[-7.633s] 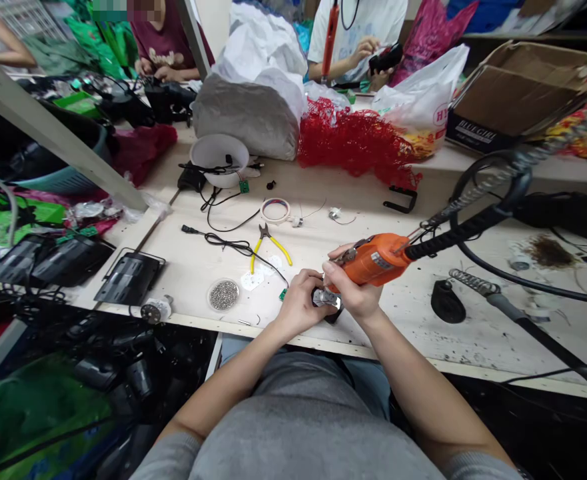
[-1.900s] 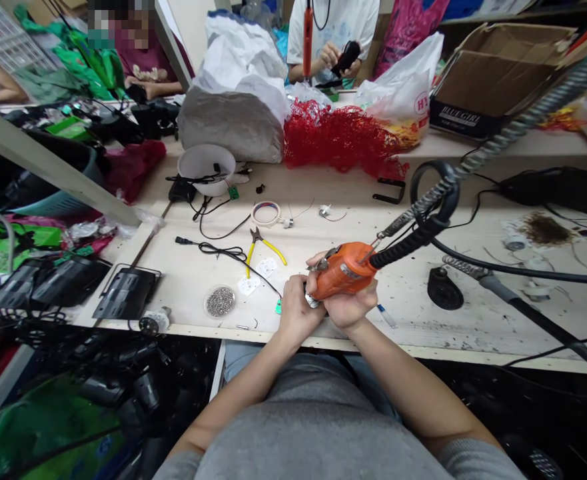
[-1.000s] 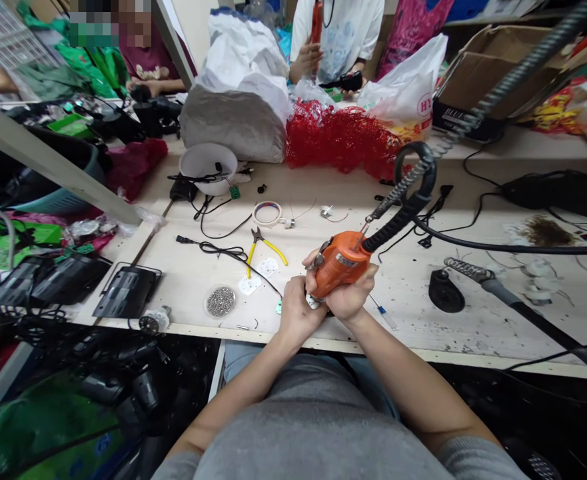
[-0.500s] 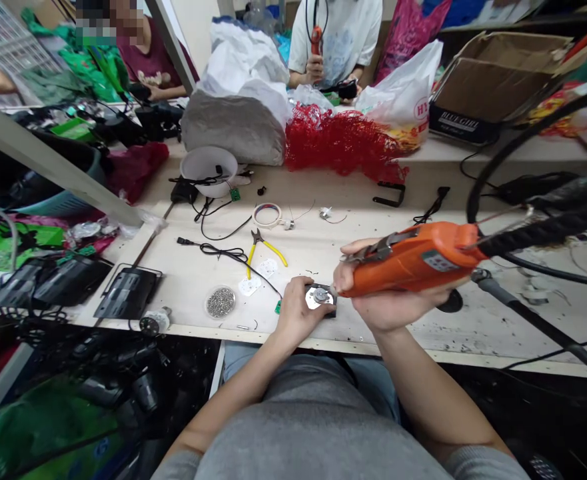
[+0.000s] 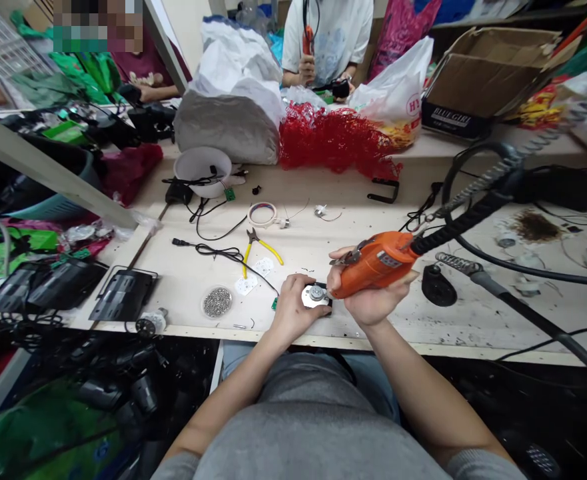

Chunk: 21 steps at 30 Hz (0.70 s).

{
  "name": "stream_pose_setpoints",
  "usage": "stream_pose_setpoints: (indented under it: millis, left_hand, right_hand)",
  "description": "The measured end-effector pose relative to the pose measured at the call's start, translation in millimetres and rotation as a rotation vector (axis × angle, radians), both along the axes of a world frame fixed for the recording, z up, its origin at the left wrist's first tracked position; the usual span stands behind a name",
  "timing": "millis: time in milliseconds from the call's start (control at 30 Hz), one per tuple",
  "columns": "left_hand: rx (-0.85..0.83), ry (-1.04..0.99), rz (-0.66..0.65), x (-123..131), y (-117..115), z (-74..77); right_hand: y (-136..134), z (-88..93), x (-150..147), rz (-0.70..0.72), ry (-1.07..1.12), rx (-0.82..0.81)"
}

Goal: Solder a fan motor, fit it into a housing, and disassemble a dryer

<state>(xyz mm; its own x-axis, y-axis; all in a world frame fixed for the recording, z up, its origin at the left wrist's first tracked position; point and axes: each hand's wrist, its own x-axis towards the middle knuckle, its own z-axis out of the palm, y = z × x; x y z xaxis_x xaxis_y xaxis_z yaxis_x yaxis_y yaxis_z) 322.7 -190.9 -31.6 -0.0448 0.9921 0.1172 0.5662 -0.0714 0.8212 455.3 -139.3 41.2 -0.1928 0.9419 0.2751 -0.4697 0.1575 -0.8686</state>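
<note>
My right hand (image 5: 373, 303) is wrapped round an orange electric screwdriver (image 5: 376, 263), its cable rising to the upper right. The tool's front end points left, close to a small motor part on a white plate (image 5: 316, 294); whether the bit touches it I cannot tell. My left hand (image 5: 293, 307) grips this part at its left and near edges, fingers closed on it, against the bench. Left of that hand are a round dish of small screws (image 5: 217, 302), white cut pieces (image 5: 246, 286) and yellow-handled cutters (image 5: 262, 252) lying spread. A small green board (image 5: 274, 303) on a black cable lies beside the fingers.
A soldering iron (image 5: 516, 300) on a dark hose lies to the right, near a black round part (image 5: 438, 285). Behind stand a white bowl (image 5: 203, 172), red netting (image 5: 333, 137) and a cardboard box (image 5: 488, 83). Across the bench a person (image 5: 330, 43) holds another orange tool.
The orange screwdriver has swung so its rear end sits further left and its cable has shifted left. My left hand still holds the motor part. The whole view has moved slightly.
</note>
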Motion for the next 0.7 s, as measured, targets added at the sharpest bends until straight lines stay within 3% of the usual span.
stream_pose_setpoints:
  millis: [200, 533, 700]
  left_hand:
    - [0.017, -0.002, -0.010, -0.7, -0.9, -1.0]
    - [0.020, 0.035, -0.019, -1.4, -2.1, -3.6]
    - [0.050, 0.067, -0.024, -4.9, -3.0, -2.0]
  right_hand:
    - [-1.6, 0.0, -3.4, -0.007, 0.042, -0.007]
    - [6.8, -4.4, -6.8, 0.155, 0.014, -0.051]
    - [3.6, -3.3, 0.5, 0.089, 0.048, -0.020]
